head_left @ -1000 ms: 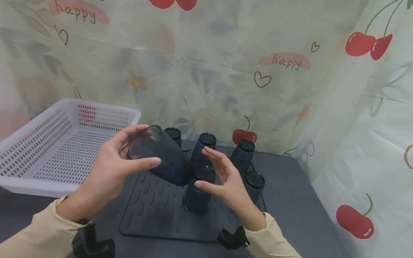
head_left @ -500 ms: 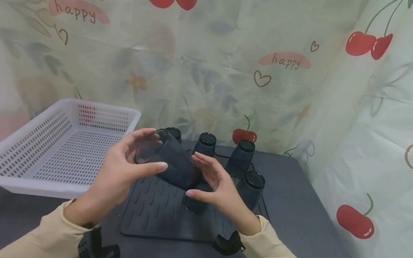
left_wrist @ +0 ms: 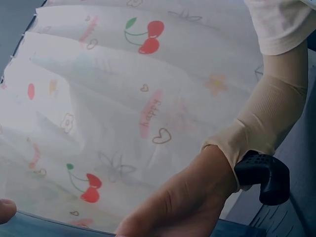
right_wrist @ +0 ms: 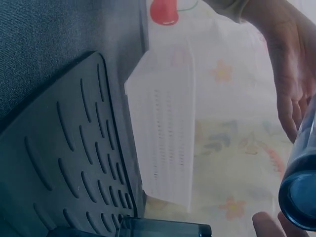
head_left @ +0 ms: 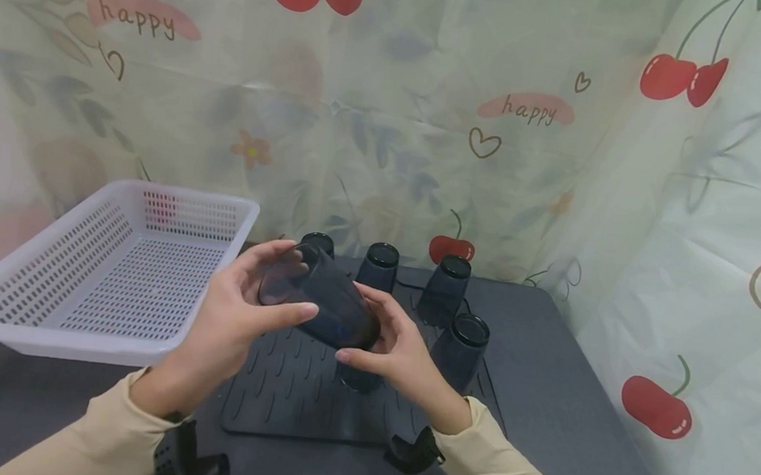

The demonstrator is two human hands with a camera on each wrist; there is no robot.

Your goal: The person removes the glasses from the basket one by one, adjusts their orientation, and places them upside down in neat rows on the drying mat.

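A dark, see-through drinking glass [head_left: 331,301] is held tilted above the ribbed mat [head_left: 293,409], its rim end to the left and its base lower right. My left hand [head_left: 222,322] grips it near the rim, thumb along the near side. My right hand [head_left: 405,351] holds the base end between thumb and fingers. In the right wrist view the round base of the glass [right_wrist: 301,197] shows beside fingertips [right_wrist: 266,226]. Behind and beneath it, several similar glasses stand upside down on the mat, among them one glass [head_left: 443,295] at the back and one [head_left: 462,352] at the right.
A white perforated basket [head_left: 183,191] stands on the left of the dark grey table [head_left: 555,400]. Its floor shows no items. A printed curtain [head_left: 379,81] hangs behind the table and along its right side. Black camera mounts sit on both wrists.
The left hand has carried the tilted glass slightly right and down. The right hand has moved left, its thumb and fingers coming round the base of the glass.
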